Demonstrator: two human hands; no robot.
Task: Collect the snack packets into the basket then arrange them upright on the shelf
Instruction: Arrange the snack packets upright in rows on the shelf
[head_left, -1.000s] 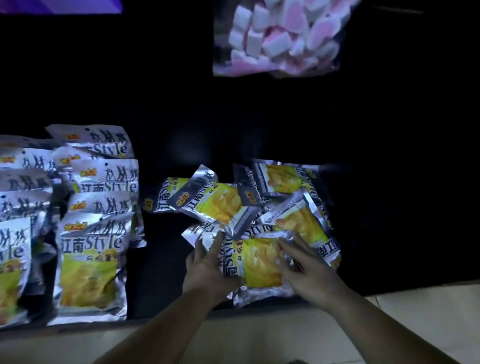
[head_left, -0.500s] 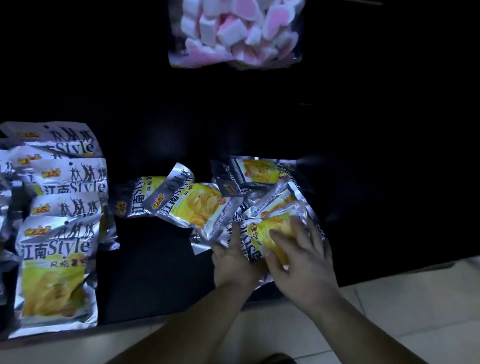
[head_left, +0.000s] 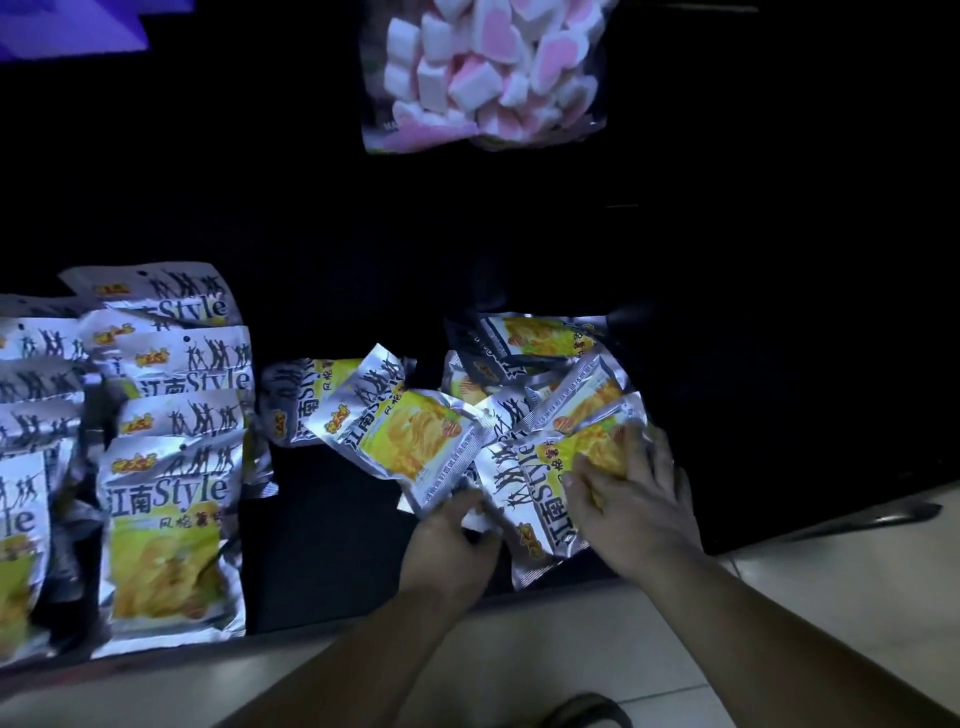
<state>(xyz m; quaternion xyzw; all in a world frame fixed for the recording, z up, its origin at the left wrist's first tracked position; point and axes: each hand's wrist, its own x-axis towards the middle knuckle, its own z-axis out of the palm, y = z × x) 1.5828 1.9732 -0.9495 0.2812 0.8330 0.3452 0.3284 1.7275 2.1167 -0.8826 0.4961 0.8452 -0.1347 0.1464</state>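
A loose pile of snack packets (head_left: 545, 343) lies near the front edge of the dark surface (head_left: 332, 545). The right hand (head_left: 634, 499) presses spread fingers flat on the top packet (head_left: 535, 493). The left hand (head_left: 452, 540) curls its fingers round the corner of the packet beside it (head_left: 410, 441).

Only one cam here, head-mounted, pointing forward and steeply down, pretty close over the shelf (head_left: 337, 545) front edge and floor (head_left: 571, 649).
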